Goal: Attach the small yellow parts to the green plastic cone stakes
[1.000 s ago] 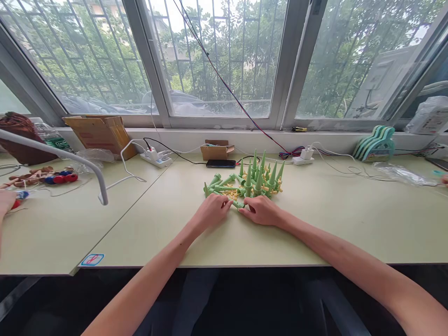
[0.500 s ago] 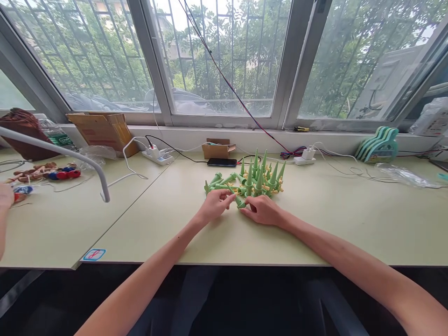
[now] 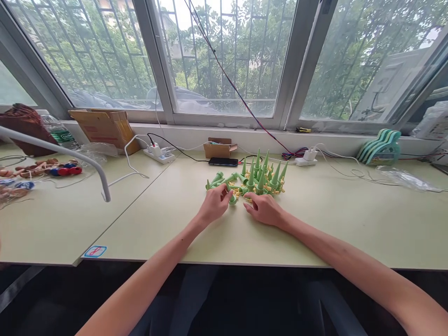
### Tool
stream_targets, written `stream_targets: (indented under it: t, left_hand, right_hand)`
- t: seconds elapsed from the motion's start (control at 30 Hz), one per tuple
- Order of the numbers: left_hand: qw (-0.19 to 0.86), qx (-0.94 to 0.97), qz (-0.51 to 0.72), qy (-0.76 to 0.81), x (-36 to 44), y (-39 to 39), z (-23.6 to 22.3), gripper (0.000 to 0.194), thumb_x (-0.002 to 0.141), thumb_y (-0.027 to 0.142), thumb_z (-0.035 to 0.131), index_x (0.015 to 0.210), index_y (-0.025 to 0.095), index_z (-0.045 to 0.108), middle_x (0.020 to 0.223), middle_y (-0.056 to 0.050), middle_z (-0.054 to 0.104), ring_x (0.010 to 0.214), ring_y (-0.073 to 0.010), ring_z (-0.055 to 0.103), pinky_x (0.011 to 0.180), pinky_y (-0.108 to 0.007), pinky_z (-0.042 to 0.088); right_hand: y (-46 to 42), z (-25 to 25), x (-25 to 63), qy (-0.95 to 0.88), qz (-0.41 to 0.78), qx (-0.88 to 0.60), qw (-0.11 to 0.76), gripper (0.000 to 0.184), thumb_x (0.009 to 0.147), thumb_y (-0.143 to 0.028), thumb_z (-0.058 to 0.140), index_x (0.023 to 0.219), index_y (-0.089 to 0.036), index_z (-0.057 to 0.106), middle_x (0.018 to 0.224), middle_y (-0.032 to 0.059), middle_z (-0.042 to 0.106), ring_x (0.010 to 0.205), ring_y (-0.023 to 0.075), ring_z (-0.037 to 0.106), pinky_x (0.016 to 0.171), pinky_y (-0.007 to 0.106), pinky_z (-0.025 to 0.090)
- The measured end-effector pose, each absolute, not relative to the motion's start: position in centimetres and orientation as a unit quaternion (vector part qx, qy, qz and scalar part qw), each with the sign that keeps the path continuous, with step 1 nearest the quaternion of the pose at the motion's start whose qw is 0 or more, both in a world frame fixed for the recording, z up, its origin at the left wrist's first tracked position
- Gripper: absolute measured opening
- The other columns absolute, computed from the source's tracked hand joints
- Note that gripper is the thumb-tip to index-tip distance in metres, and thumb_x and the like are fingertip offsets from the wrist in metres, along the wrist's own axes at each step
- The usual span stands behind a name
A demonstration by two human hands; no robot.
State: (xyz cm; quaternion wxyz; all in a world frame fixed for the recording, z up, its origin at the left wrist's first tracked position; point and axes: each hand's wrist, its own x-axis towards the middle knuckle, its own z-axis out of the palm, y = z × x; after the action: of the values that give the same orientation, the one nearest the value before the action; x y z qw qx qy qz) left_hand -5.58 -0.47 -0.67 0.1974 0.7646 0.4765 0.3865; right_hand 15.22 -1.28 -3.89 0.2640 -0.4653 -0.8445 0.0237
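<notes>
My left hand (image 3: 214, 203) pinches a green cone-shaped watering spike (image 3: 232, 199), its wide round end facing the table. To its right, my right hand (image 3: 264, 209) rests low over the tabletop with thumb and forefinger parted. A small yellow bit shows beside those fingers; whether they touch it is unclear. Just behind the right hand, several green spikes with yellow valve pieces (image 3: 262, 179) stand point up in a cluster. More green spikes (image 3: 217, 177) lie on their sides behind my left hand, partly hidden by it.
Behind the spikes are a black phone (image 3: 223, 162) and a small open cardboard box (image 3: 220, 148). Power strips (image 3: 159, 155) and cables run along the wall. A white curved tube (image 3: 79, 156) crosses the left side. Green hangers (image 3: 380, 148) stand at the right.
The spike held between both hands has moved left and turned more upright in my left hand. My right hand has come off it. A person's hand at the far left has gone from view.
</notes>
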Motion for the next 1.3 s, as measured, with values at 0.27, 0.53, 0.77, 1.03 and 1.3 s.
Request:
stream_targets:
  t: [0.27, 0.53, 0.77, 1.03, 1.3]
  left_hand:
    - [0.174, 0.795, 0.352, 0.463, -5.8, -0.3, -0.9, 0.023, 0.090, 0.033, 0.048, 0.071, 0.020, 0.048, 0.063, 0.002, 0.056, 0.052, -0.0115, 0.044, 0.055, -0.026, 0.038]
    - [0.193, 0.777, 0.376, 0.466, -6.2, -0.5, -0.1, 0.027, 0.090, 0.043, 0.050, 0.085, 0.019, 0.060, 0.072, 0.002, 0.062, 0.046, -0.0082, 0.044, 0.055, -0.024, 0.041]
    - [0.078, 0.773, 0.387, 0.497, -7.5, -1.2, 0.8, 0.029, 0.093, 0.039, 0.045, 0.074, 0.019, 0.055, 0.049, 0.005, 0.042, 0.045, -0.0103, 0.040, 0.055, -0.023, 0.034]
    - [0.045, 0.844, 0.145, 0.515, -9.6, -3.7, 0.1, 0.019, 0.088, 0.032, 0.052, 0.073, 0.021, 0.050, 0.065, 0.000, 0.059, 0.060, -0.0175, 0.054, 0.055, -0.026, 0.032]
    - [0.030, 0.892, 0.112, 0.437, -8.4, -3.4, -0.1, 0.021, 0.092, 0.022, 0.046, 0.072, 0.020, 0.051, 0.073, -0.003, 0.062, 0.063, -0.0182, 0.058, 0.055, -0.027, 0.033]
  right_hand:
    - [-1.3, -3.9, 15.2, -0.845, 0.006, -0.476, 0.243, 0.027, 0.093, -0.028, 0.052, 0.115, -0.017, 0.063, 0.064, 0.0004, 0.066, 0.058, 0.0148, 0.061, 0.061, 0.024, 0.038]
    - [-1.3, -3.9, 15.2, -0.849, 0.003, -0.472, 0.237, 0.028, 0.094, -0.030, 0.050, 0.115, -0.017, 0.063, 0.067, 0.0014, 0.068, 0.061, 0.0156, 0.063, 0.062, 0.024, 0.040]
    - [-1.4, -3.6, 15.1, -0.846, 0.000, -0.480, 0.231, 0.028, 0.093, -0.029, 0.049, 0.114, -0.018, 0.064, 0.068, 0.0017, 0.069, 0.065, 0.0170, 0.066, 0.063, 0.024, 0.041]
    - [-1.2, -4.0, 15.1, -0.851, 0.002, -0.470, 0.235, 0.027, 0.094, -0.030, 0.049, 0.114, -0.017, 0.063, 0.066, 0.0018, 0.068, 0.066, 0.0174, 0.066, 0.063, 0.025, 0.040]
    - [-1.2, -4.1, 15.2, -0.863, 0.010, -0.437, 0.254, 0.025, 0.095, -0.029, 0.049, 0.111, -0.017, 0.064, 0.063, 0.0010, 0.066, 0.062, 0.0158, 0.062, 0.062, 0.024, 0.037]
